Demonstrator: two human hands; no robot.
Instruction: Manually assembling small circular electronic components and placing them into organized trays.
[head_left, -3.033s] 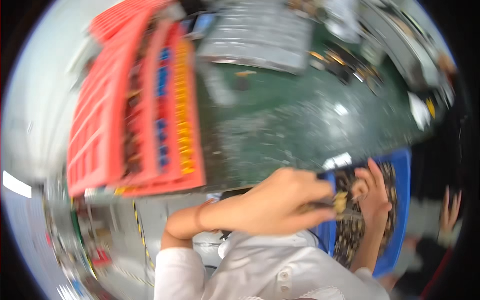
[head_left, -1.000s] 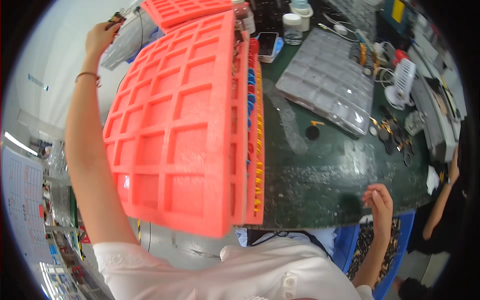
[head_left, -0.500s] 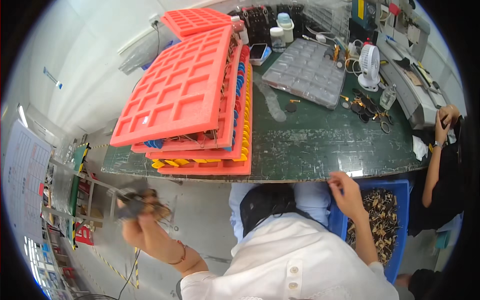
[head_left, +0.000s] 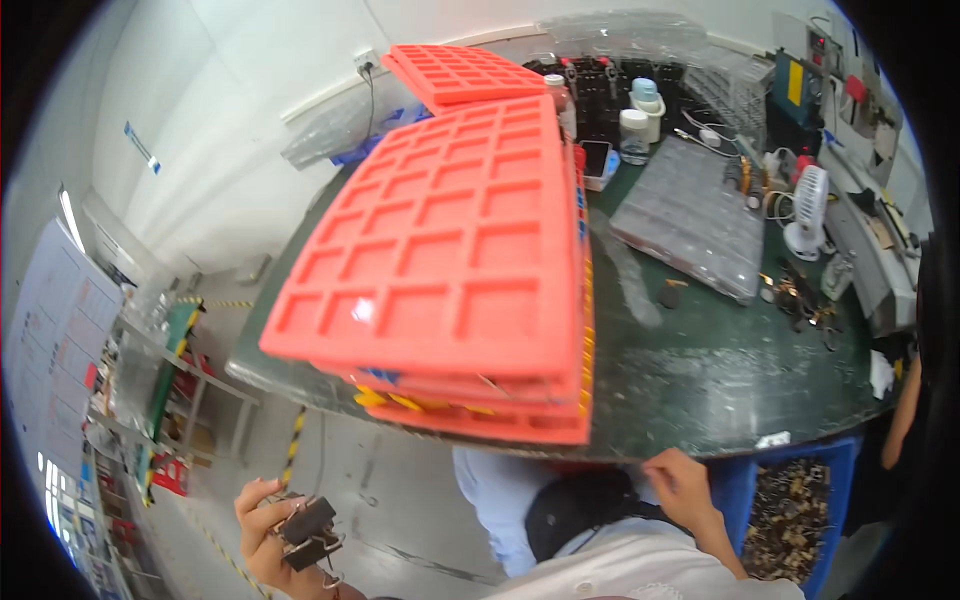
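My left hand (head_left: 262, 535) is low at the left, over the floor and off the table's edge. Its fingers are closed around black binder clips (head_left: 308, 530) with thin metal wire handles. My right hand (head_left: 680, 487) is at the table's front edge, near my lap, with its fingers loosely bent and apart. Nothing shows in it. Ahead of me, a tall stack of pink foam trays (head_left: 425, 285) with square pockets stands on the green table (head_left: 690, 385). Yellow and blue pieces peek out between its layers.
A blue bin (head_left: 840, 500) of small parts stands at the lower right. On the table are a clear compartment box (head_left: 695, 220), a white fan (head_left: 808, 212), loose black parts (head_left: 800, 300), a phone (head_left: 596, 160) and jars (head_left: 634, 135). Another person's arm (head_left: 900, 420) shows at the right edge.
The view has swung, so the tray stack and table sit lower and further right. My left hand has moved lower in view, still holding the clips. My right hand stays by the table edge.
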